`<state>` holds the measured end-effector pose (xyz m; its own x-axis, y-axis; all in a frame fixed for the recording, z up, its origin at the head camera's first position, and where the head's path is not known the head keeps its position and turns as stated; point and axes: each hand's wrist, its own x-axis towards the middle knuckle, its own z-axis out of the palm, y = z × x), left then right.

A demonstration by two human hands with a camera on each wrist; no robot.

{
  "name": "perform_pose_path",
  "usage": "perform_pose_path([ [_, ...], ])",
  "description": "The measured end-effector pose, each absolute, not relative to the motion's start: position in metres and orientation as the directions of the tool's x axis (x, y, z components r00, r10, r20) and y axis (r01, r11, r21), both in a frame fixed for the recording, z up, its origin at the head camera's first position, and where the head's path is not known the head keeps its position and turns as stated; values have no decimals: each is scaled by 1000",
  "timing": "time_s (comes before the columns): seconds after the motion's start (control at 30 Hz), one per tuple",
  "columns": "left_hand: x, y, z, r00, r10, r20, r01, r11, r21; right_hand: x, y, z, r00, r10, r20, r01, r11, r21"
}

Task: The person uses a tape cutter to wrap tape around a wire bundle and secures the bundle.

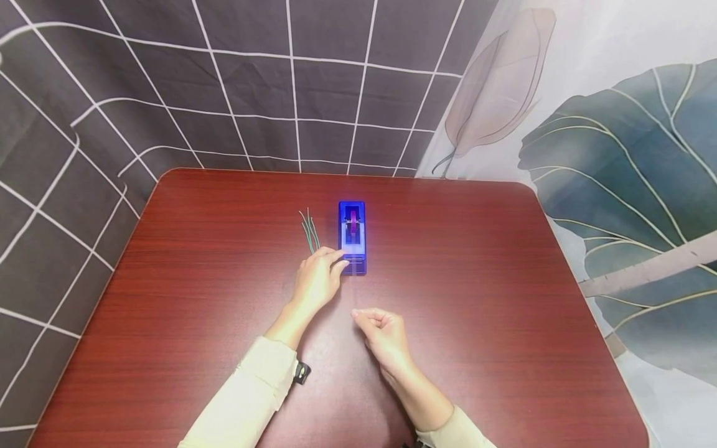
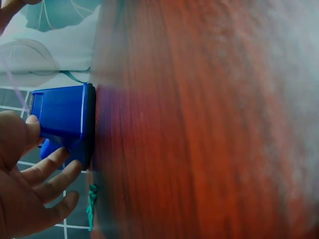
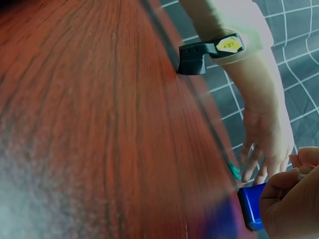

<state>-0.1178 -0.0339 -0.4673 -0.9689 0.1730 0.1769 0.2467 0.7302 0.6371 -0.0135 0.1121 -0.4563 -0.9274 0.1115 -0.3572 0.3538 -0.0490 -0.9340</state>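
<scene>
In the head view a blue tape dispenser (image 1: 355, 247) stands upright on the table, its roll showing purplish inside. My left hand (image 1: 318, 277) holds its front left side. The left wrist view shows that thumb by the upper front edge and the other fingers spread along the side. Nearer my body, the right hand (image 1: 386, 339) pinches the end of a clear tape strip (image 2: 16, 82). This strip stretches from the dispenser to the fingertips and looks faint. Several thin green wire-like ties (image 2: 91, 205) lie just left of the dispenser, partly behind the left hand in the head view.
The reddish-brown wooden table (image 1: 476, 280) has rounded corners. A dark curtain (image 1: 246, 81) with a white grid hangs behind and to the left; a leaf-patterned curtain (image 1: 487, 162) hangs to the right. A black wrist strap (image 3: 199, 55) sits at the left sleeve.
</scene>
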Motion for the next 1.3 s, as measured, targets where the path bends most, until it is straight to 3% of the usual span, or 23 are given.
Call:
perform_pose_path([
  [1.3, -120, -34, -468, -966, 177, 190, 258, 732, 630, -3, 118, -458, -926, 90, -368, 368, -16, -930],
])
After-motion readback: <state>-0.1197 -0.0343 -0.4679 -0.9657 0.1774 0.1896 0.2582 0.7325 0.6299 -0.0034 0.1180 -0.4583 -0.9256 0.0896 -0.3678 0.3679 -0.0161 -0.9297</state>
